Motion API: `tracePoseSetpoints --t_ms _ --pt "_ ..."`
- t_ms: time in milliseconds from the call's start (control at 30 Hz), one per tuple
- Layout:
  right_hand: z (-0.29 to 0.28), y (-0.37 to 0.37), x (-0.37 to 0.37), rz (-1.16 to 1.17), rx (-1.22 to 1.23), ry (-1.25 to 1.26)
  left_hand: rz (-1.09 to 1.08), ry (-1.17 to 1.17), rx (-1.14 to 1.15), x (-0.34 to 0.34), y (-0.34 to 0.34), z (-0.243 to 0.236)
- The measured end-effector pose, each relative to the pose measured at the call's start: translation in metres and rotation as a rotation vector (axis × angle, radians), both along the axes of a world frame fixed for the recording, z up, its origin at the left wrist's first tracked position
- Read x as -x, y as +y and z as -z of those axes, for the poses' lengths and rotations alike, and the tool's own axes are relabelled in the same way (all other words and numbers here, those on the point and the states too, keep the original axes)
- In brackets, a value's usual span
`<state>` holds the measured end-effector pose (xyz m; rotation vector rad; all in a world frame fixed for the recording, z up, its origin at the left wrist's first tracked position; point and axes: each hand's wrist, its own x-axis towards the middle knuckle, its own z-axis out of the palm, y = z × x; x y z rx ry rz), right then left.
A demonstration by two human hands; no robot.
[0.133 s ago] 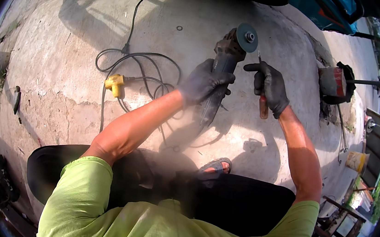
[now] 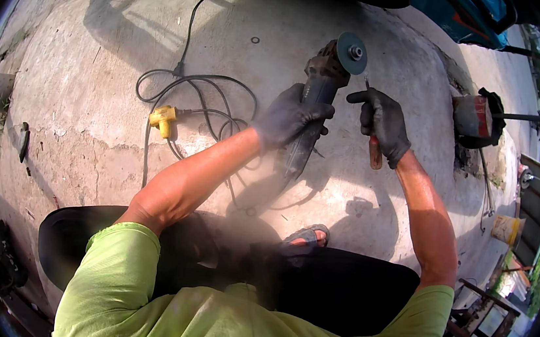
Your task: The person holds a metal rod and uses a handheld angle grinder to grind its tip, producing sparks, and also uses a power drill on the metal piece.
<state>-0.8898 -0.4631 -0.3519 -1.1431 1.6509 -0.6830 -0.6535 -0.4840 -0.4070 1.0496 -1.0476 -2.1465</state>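
My left hand (image 2: 291,119), in a dark glove, is wrapped round the body of an angle grinder (image 2: 322,82). The tool is tilted, its head pointing away from me. A greenish disc (image 2: 347,57) with a metal nut at its centre faces up at the far end. To the right, my gloved right hand (image 2: 383,121) grips a screwdriver (image 2: 375,153) with a reddish-brown handle. Its thin shaft points up beside the disc's lower right edge; I cannot tell whether the two touch. My right index finger is stretched out toward the grinder.
A black cable (image 2: 207,79) lies looped on the concrete floor (image 2: 114,86), with a yellow plug (image 2: 163,120) on it. A small ring (image 2: 255,40) lies beyond. At the right stand a grey-and-red bucket (image 2: 473,116), a yellow-and-white bucket (image 2: 507,229) and a rusty metal frame (image 2: 480,332).
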Motion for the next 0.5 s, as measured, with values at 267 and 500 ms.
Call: tracePoseSetpoints --t_ms 267,500 --pt "0.0025 -0.0011 -0.0016 0.050 -0.028 -0.012 -0.001 0.032 -0.008 0.0015 0.0021 0.0048" --pt "0.0005 -0.0013 -0.0012 0.050 -0.040 0.073 0.002 0.019 -0.007 0.0017 0.0028 0.0040"
